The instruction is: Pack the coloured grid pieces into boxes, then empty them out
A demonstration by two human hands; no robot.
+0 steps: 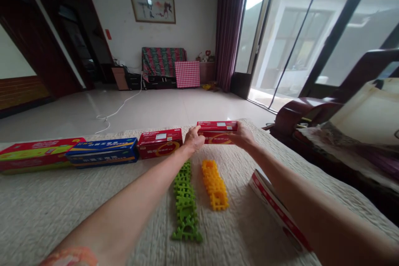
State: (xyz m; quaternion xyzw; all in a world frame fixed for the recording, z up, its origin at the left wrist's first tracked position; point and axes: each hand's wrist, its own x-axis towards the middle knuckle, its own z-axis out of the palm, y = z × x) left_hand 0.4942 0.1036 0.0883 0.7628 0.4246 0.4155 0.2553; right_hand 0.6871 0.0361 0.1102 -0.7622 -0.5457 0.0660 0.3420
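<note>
At the far side of the cloth-covered table, a red box (215,137) is gripped at its two ends. My left hand (193,139) closes on its left end, and my right hand (243,135) closes on its right end. Left of it stands another red box (160,143), then a blue box (102,152) and a red and green box (40,156), roughly in a row. Nearer me lie a strip of green plastic interlocking pieces (187,203) and a shorter strip of yellow ones (215,185). My right forearm partly hides a white and red box (277,208).
A textured cream cloth (124,208) covers the table. Beyond its far edge a white cable (120,108) lies on the tiled floor. To the right stands a dark wooden armchair (299,112) with a pale bag-like thing (370,112) on it.
</note>
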